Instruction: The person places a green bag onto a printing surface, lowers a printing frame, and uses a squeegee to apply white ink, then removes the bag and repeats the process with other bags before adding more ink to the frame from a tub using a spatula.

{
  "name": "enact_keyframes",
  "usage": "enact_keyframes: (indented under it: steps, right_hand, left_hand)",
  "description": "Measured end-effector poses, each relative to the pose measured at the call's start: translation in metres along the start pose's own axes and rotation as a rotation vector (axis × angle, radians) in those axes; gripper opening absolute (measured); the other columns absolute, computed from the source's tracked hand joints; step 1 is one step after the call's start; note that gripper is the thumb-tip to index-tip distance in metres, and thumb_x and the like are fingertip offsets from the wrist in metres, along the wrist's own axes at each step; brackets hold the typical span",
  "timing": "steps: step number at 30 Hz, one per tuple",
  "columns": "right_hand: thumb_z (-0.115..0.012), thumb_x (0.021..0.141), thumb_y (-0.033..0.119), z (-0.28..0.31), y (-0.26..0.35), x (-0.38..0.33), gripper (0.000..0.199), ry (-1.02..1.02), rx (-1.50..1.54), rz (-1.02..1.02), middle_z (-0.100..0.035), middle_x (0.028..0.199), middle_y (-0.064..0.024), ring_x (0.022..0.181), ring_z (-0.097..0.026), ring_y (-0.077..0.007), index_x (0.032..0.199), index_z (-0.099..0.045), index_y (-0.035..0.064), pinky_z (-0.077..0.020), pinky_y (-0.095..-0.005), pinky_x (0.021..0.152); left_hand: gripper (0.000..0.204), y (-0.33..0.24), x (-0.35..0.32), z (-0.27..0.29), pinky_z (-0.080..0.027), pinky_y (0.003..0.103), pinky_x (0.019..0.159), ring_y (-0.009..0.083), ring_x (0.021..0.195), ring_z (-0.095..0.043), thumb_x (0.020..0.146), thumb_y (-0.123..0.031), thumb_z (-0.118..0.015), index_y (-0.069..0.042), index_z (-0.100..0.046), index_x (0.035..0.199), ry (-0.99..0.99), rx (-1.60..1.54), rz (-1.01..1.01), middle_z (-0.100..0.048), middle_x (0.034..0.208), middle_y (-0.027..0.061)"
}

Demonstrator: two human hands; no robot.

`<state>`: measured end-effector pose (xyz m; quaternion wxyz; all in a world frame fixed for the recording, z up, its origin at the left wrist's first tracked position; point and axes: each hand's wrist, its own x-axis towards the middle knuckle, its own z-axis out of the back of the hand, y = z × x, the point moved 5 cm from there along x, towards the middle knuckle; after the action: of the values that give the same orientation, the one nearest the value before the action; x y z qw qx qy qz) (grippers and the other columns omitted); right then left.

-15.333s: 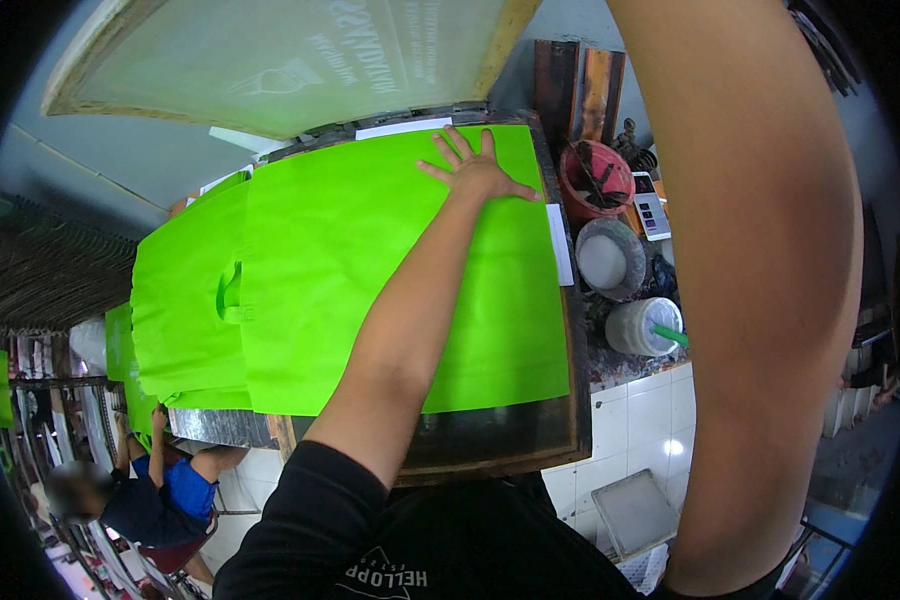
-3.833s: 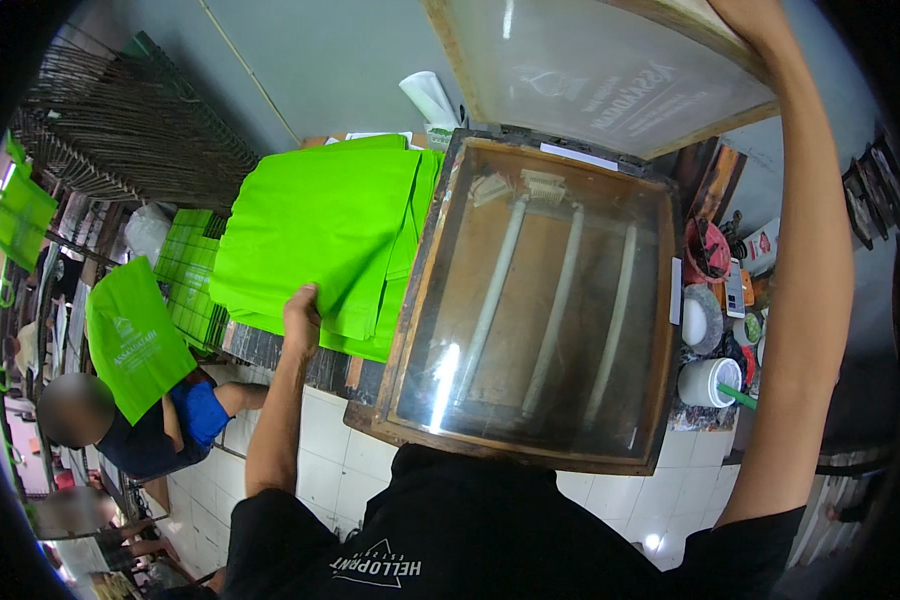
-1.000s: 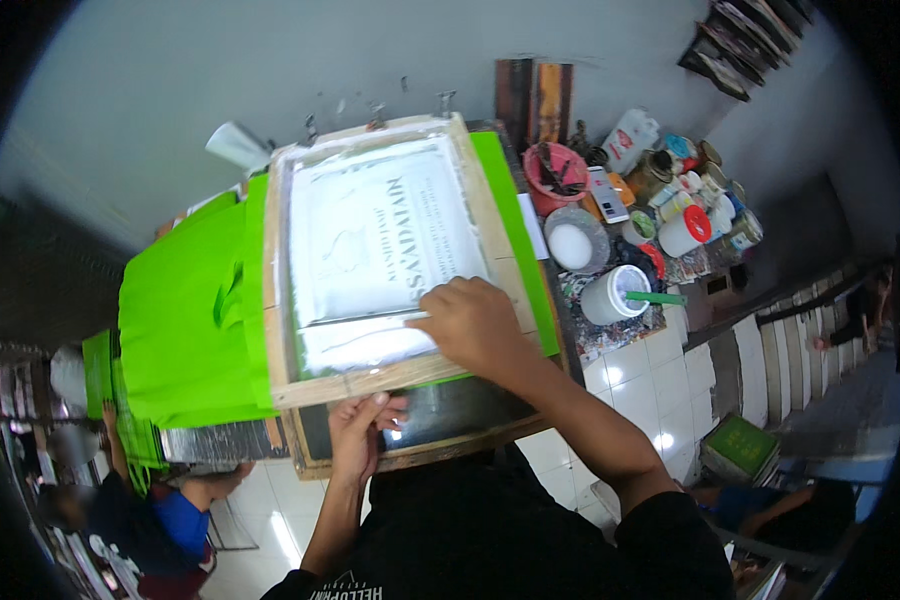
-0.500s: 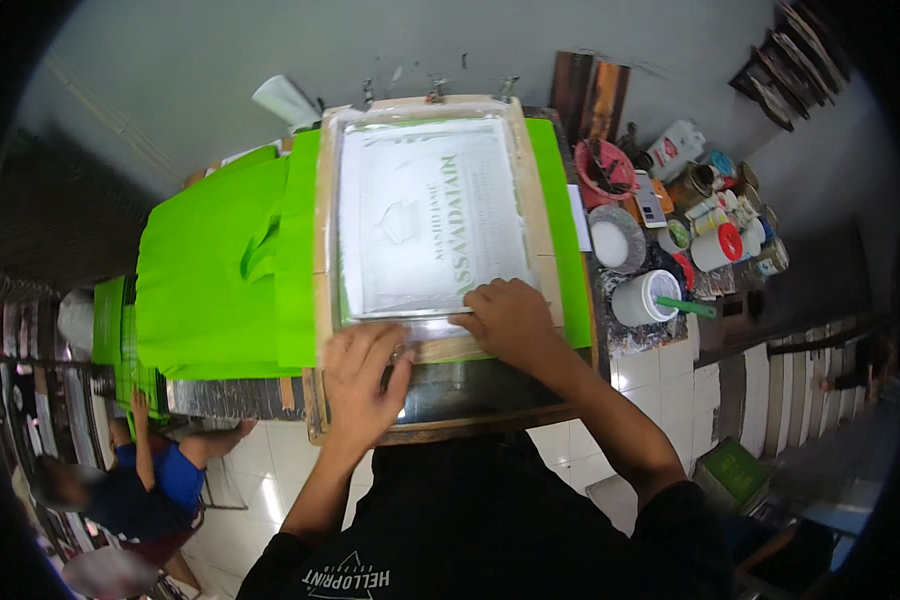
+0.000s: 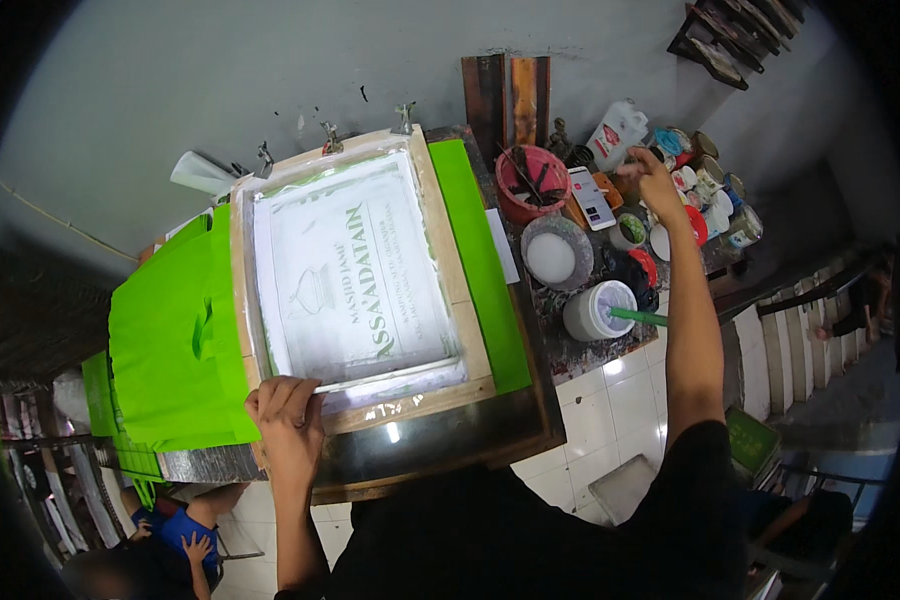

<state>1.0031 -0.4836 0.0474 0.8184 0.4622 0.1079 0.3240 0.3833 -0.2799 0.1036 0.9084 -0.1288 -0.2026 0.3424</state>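
A wooden screen printing frame (image 5: 475, 345) lies on a bright green bag (image 5: 485, 290) on the bench, held by metal clamps along its far edge. White mesh (image 5: 305, 240) inside it bears green lettering and a drawing. My left hand (image 5: 288, 408) is closed around the frame's near left corner, fingertips by the end of a thin pale strip (image 5: 395, 375) lying across the near end of the mesh. My right hand (image 5: 655, 185) is stretched to the far right, over the jars beside a white plastic bottle (image 5: 618, 135), its fingers bent and apart with nothing visible in them.
Green bags (image 5: 170, 350) are piled to the left. On the right stand a white tub (image 5: 585, 312) with a green handle, a grey bowl (image 5: 530, 255), a red basin (image 5: 515, 205) and a phone (image 5: 592, 198). A person (image 5: 180, 530) sits at lower left.
My right hand has left the frame's near edge and swung far right over the jars. My left hand has shifted to the frame's corner. The view has turned to the right.
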Motion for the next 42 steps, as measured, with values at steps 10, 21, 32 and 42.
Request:
enact_keyframes:
  steps: [10, 21, 32, 42]
  right_hand:
    - [-0.042, 0.088, -0.002, -0.029, -0.106, 0.051, 0.071, 0.006, 0.251, -0.361, -0.055, 0.141, -0.0272, 0.120, -0.065, -0.0330, 0.157, -0.022, -0.0009, -0.0518, -0.0382, 0.092]
    - [-0.070, 0.085, 0.007, -0.057, -0.120, 0.064, 0.084, 0.097, -0.252, -0.180, -0.060, 0.139, -0.0267, 0.127, -0.060, -0.0344, 0.158, -0.028, 0.0042, -0.0449, -0.0392, 0.107]
    - [-0.065, 0.089, 0.014, -0.064, -0.125, 0.060, 0.075, 0.057, -0.403, -0.097, -0.062, 0.133, -0.0280, 0.125, -0.060, -0.0413, 0.156, -0.032, 0.0042, -0.0460, -0.0427, 0.105]
    - [-0.062, 0.095, 0.007, -0.045, 0.063, 0.037, 0.044, -0.071, -0.310, 0.223, -0.072, 0.118, -0.0145, 0.108, -0.068, -0.0212, 0.139, -0.056, 0.0060, -0.0532, -0.0353, 0.094]
  left_hand:
    - [0.029, 0.003, 0.000, -0.005, -0.038, 0.042, 0.100, 0.0285, 0.106, -0.062, 0.072, 0.002, -0.076, -0.005, -0.074, 0.099, 0.079, 0.085, 0.121, -0.069, 0.102, 0.0095]
    - [0.026, 0.001, 0.005, -0.008, -0.036, 0.042, 0.100, 0.0268, 0.107, -0.062, 0.075, 0.003, -0.073, -0.006, -0.073, 0.100, 0.097, 0.091, 0.162, -0.069, 0.101, 0.0076]
    - [0.027, 0.000, 0.004, -0.007, -0.035, 0.042, 0.101, 0.0260, 0.106, -0.062, 0.075, 0.003, -0.073, -0.006, -0.073, 0.101, 0.102, 0.090, 0.161, -0.069, 0.101, 0.0069]
    - [0.028, 0.003, 0.006, -0.007, -0.035, 0.040, 0.100, 0.0256, 0.104, -0.062, 0.074, 0.003, -0.075, -0.005, -0.073, 0.101, 0.077, 0.047, 0.124, -0.069, 0.100, 0.0073]
